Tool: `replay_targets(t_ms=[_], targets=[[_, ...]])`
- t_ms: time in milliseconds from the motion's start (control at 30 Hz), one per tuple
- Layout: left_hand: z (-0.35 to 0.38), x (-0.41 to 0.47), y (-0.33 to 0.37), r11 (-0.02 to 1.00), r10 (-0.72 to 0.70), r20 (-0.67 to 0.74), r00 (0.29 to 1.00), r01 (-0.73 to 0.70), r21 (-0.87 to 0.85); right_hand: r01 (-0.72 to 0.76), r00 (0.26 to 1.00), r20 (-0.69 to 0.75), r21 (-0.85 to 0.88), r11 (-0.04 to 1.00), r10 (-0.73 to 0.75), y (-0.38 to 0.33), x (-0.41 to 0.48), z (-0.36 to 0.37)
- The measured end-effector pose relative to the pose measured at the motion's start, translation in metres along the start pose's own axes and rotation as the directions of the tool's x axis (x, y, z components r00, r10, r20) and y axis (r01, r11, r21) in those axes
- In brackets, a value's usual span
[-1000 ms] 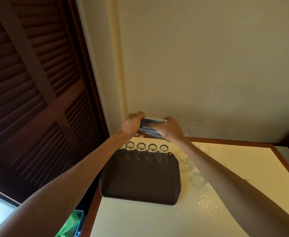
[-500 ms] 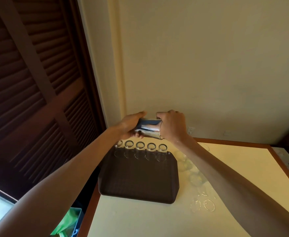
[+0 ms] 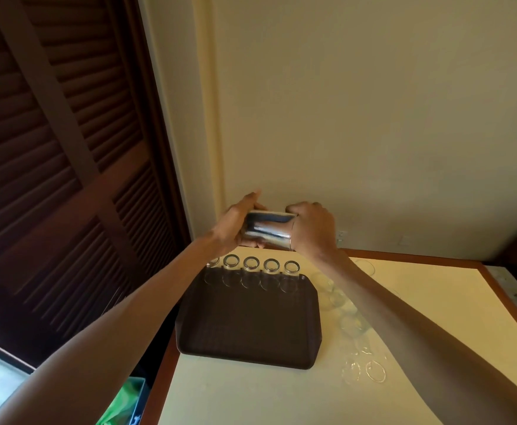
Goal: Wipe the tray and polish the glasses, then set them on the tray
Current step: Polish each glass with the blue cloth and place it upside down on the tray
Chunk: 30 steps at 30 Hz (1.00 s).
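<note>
The left hand (image 3: 235,223) grips the base end and the right hand (image 3: 312,228) curls round the mouth end of a glass (image 3: 268,230) held sideways above the row of glasses (image 3: 251,265) at the tray's (image 3: 251,332) far edge.

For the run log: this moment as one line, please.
glass: held sideways | left hand: grips one end | right hand: grips other end | tray: glasses lined along far edge | table: more glasses beside tray
</note>
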<state>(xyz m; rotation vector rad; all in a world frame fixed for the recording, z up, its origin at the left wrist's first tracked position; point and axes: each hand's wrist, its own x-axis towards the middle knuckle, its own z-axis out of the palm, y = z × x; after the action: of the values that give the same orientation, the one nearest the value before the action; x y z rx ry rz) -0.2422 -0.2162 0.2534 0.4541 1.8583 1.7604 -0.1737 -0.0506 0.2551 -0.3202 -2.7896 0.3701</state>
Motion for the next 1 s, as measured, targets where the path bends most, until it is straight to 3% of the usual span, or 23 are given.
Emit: replay_targets(t_ms=[100,367,433,500,600,667,733,800,867,900,967,1000], targets=[[-0.002,0.002,0.001,0.988,-0.154,0.006,0.988,0.154,-0.022,0.131,0.982,-0.103,-0.235,0.963,-0.159,-0.004,0.002,-0.015],[0.002,-0.002,0.010,0.983,-0.184,-0.079,0.980,0.185,0.000,0.179,0.980,-0.059,-0.148,0.973,-0.189,0.003,0.013,-0.003],[0.004,-0.004,0.012,0.989,-0.142,-0.093,0.986,0.145,0.027,0.149,0.987,-0.061,-0.046,0.988,-0.151,0.007,0.014,0.003],[0.007,-0.005,0.015,0.994,-0.066,-0.132,0.989,0.077,0.076,-0.003,1.000,0.004,0.206,0.979,0.002,0.007,0.015,0.012],[0.010,-0.006,0.016,0.982,0.114,-0.183,0.976,-0.084,0.167,-0.213,0.960,0.276,0.604,0.768,0.049,-0.006,0.014,0.011],[0.011,-0.005,0.014,0.954,0.234,-0.196,0.952,-0.186,0.234,-0.307,0.888,0.457,0.670,0.676,-0.049,-0.013,0.014,0.005],[0.011,-0.005,0.011,0.928,0.313,-0.195,0.930,-0.256,0.271,-0.348,0.858,0.510,0.651,0.674,-0.050,-0.016,0.012,0.002],[0.007,-0.004,0.007,0.941,0.298,-0.140,0.944,-0.266,0.211,-0.236,0.926,0.376,0.604,0.761,-0.012,-0.007,0.015,0.008],[-0.002,-0.002,0.006,0.986,0.164,-0.012,0.986,-0.164,0.022,-0.047,0.990,0.139,0.300,0.953,0.005,0.002,0.019,0.008],[-0.008,0.000,0.006,0.995,0.086,0.069,0.994,-0.081,-0.065,0.037,0.999,0.015,0.092,0.995,-0.038,0.004,0.018,0.004],[-0.015,0.002,0.006,0.992,-0.028,0.189,0.982,0.051,-0.119,0.193,0.957,-0.184,-0.185,0.964,-0.226,0.000,0.014,-0.006],[-0.016,0.002,0.007,0.991,-0.066,0.204,0.977,0.088,-0.100,0.230,0.937,-0.208,-0.240,0.943,-0.281,-0.004,0.012,-0.008]])
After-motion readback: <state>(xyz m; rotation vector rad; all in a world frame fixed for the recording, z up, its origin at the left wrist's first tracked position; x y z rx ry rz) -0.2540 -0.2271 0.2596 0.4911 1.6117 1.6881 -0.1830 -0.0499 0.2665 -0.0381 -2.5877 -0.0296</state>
